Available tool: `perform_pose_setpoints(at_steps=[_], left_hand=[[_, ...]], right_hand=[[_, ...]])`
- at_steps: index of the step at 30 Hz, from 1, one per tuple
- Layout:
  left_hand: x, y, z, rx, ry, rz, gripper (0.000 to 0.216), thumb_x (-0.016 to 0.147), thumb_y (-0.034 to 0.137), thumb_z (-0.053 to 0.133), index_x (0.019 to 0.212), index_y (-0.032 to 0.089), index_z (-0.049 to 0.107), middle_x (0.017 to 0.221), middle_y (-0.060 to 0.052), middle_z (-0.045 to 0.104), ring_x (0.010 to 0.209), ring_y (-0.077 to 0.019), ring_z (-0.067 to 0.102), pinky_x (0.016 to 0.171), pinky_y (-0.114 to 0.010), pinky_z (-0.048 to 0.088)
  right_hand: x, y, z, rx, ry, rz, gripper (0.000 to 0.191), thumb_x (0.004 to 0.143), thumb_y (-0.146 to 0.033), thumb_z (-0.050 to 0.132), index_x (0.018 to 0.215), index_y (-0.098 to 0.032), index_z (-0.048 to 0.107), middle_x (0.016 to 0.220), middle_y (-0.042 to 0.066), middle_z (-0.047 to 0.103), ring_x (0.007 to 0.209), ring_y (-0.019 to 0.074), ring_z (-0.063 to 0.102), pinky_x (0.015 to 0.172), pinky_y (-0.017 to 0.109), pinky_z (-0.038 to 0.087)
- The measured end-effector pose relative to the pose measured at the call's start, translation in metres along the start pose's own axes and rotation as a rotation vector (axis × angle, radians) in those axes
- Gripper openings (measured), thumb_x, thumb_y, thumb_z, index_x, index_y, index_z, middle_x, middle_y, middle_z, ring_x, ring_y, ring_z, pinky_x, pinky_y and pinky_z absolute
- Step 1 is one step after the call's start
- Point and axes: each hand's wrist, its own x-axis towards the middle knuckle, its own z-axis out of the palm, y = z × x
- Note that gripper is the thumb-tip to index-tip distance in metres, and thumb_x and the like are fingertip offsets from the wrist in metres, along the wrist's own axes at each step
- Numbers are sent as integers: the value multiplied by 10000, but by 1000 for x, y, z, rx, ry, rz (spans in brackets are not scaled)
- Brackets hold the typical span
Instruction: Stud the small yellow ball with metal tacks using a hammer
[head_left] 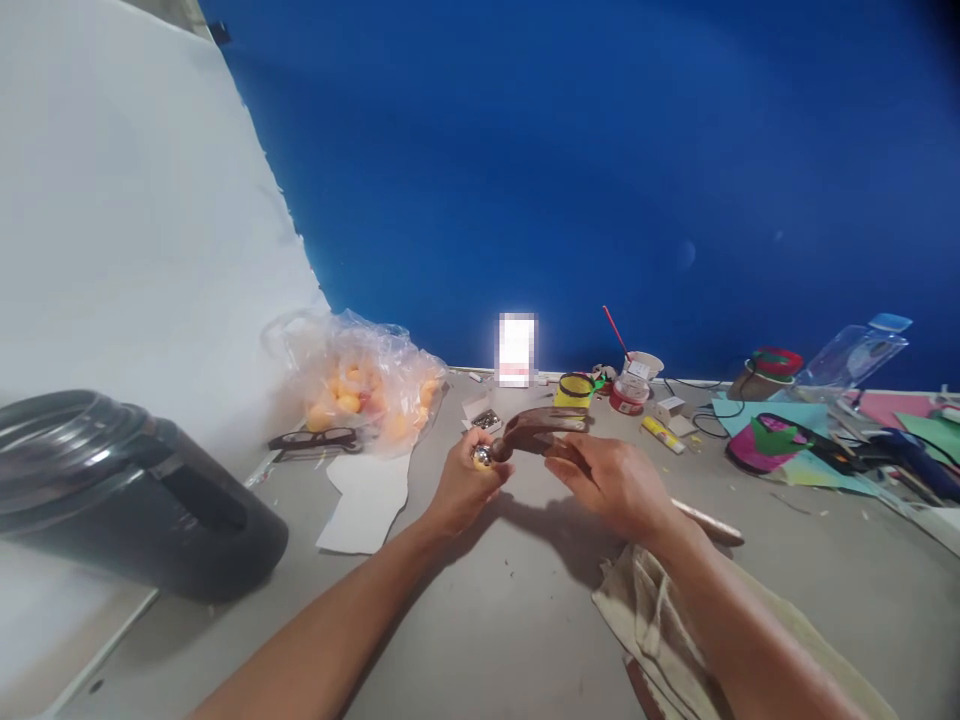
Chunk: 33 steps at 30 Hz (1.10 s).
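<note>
- Left hand [466, 478]: fingers curled around a small yellowish piece [479, 466] topped with shiny metal.
- Right hand [615, 485]: closed around what looks like a hammer [551, 420], gripped near its head; the head's left end is at the metal, though contact cannot be confirmed.
- Both are raised over the middle of the desk [480, 620].
- Work appears under way: metal already sits on the yellowish piece; whether it is fixed cannot be told.
- Loose metal bits [487, 421] remain in a small white box [474, 407] beyond the left hand, towards the desk's far edge; how many are left to use is unclear.
- Writing: the yellow tube [662, 435] and red-lidded tub [630, 395], both towards the far edge, bear labels too small to read.
- The bright panel [517, 350] at that edge is pixelated; no brand is legible on the dark flask [195, 510] near the left edge.
</note>
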Motion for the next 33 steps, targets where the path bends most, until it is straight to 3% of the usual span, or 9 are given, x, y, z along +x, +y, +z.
perform_pose_setpoints(at_steps=[6,13,16,20,23,27,33], left_hand=[[-6,10,-1,56,-54,58,298,756,255,680,1023,221,552,567,85,531,491,-99,494,498,-202,370],[-2,9,-2,88,-35,62,222,762,252,662,949,217,549,560,80,519,459,-94,470,481,-213,372],[-1,7,-4,109,-29,70,204,774,257,661,937,218,546,531,95,460,439,-86,426,450,-204,336],[1,5,-6,40,-33,54,261,740,231,697,950,224,541,600,82,510,470,-89,472,467,-207,363],[3,2,-5,-124,-96,-10,294,735,249,729,962,228,544,627,77,521,492,-94,501,495,-218,392],[5,-3,-5,-304,-208,-85,248,763,298,745,876,222,539,543,99,421,448,-73,384,466,-209,345],[5,-5,-5,-270,-242,-112,244,748,293,746,740,198,522,525,73,438,432,-60,348,433,-196,301]], right_hand=[[7,16,-4,-118,52,137,337,947,-502,508,809,-215,616,732,54,685,642,194,568,590,300,243],[20,28,10,-162,-123,201,194,855,-407,646,803,-220,647,830,33,717,766,197,616,611,293,226],[22,34,19,-173,-155,184,151,816,-360,680,849,-214,665,858,33,713,801,198,619,623,289,230],[22,41,29,-133,-179,158,180,751,-321,724,870,-197,670,881,36,699,815,195,608,641,282,262],[23,45,31,-74,-191,102,180,793,-326,698,899,-181,682,954,64,692,890,210,609,691,282,320],[24,46,28,-11,-97,70,195,893,-340,621,954,-168,688,1041,93,697,961,212,615,764,286,367],[25,46,29,40,-87,126,195,917,-306,568,838,-193,706,887,50,742,825,181,640,698,275,356]])
